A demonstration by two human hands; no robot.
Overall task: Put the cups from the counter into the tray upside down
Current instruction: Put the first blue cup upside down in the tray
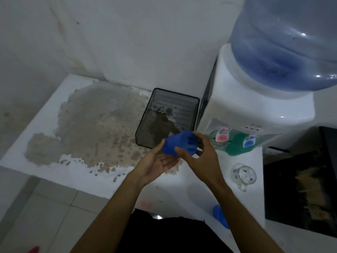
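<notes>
A blue plastic cup [177, 141] lies on its side in the air, just in front of the near edge of the dark tray [145, 123]. My right hand [198, 154] grips it, thumb on the wall and fingers inside the mouth. My left hand [160, 161] is palm up beneath it, fingertips touching the cup's base end. The tray stands on the white counter [45, 114] against the wall and holds no cups, only a dark stain. A clear glass mug [243, 175] stands upright on the counter at the right. A second blue cup [219, 215] shows partly behind my right forearm.
A white water dispenser [255, 106] with a large blue bottle [284, 42] stands right of the tray, its taps facing me. A green object [235, 145] sits under the taps. A dark cabinet [300, 179] is at the far right. The counter's paint is worn to grey patches.
</notes>
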